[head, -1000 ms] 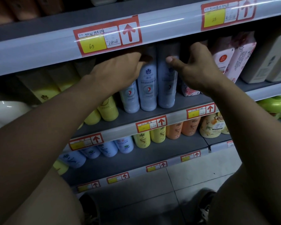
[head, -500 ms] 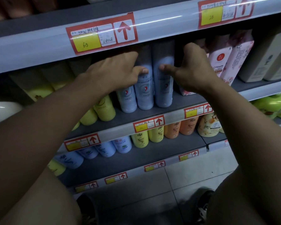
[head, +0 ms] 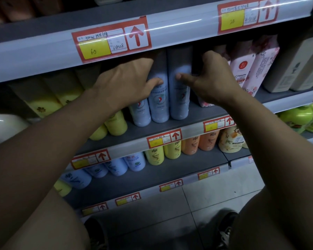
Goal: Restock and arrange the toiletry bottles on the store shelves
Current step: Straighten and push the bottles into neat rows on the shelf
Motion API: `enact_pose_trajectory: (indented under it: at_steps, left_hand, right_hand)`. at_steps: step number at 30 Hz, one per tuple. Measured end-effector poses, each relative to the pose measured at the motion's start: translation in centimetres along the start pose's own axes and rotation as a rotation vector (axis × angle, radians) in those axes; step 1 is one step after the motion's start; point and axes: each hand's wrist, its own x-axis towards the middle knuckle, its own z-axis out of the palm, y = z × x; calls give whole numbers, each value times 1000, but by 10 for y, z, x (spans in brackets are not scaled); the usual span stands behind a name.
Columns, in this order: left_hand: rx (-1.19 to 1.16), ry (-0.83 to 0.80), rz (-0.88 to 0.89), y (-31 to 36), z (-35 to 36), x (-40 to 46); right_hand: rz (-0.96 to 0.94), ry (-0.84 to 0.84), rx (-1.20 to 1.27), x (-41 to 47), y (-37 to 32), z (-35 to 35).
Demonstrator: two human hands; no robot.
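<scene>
Restocking the toiletry aisle: my left hand (head: 124, 82) grips the middle pale blue bottle (head: 159, 105), thumb curled across its front and fingers wrapped round its far side, while my right hand (head: 209, 81) grips the neighbouring blue bottle (head: 179, 103), thumb pressed to its front and fingers curled behind it. Both stand upright and touching on the grey shelf (head: 170, 126), with a third blue bottle (head: 140, 114) just to their left and yellow bottles (head: 116, 123) beyond it. A pink pack (head: 249, 69) sits just right of my right hand. To do this step well, I judge I should slide the pair together, keep them upright, turn the labels forward and line their bases with the third bottle, minding the shelf edge above (head: 43, 56), which hangs close over the caps.
</scene>
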Motion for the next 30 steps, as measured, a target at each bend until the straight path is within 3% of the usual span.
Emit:
enact_pose_trajectory:
  at_steps: [11, 16, 20, 30]
  left_hand:
    - [203, 391, 202, 1, 16, -32]
    - [169, 475, 275, 14, 29, -41]
    - [86, 469, 364, 30, 38, -43]
    - [-161, 330, 399, 96, 65, -29]
  right_hand:
    - [-46, 15, 25, -12, 18, -33]
    - [-34, 50, 13, -19, 37, -57]
    - [58, 116, 28, -23, 55, -77]
    - [306, 204, 121, -26, 103, -103]
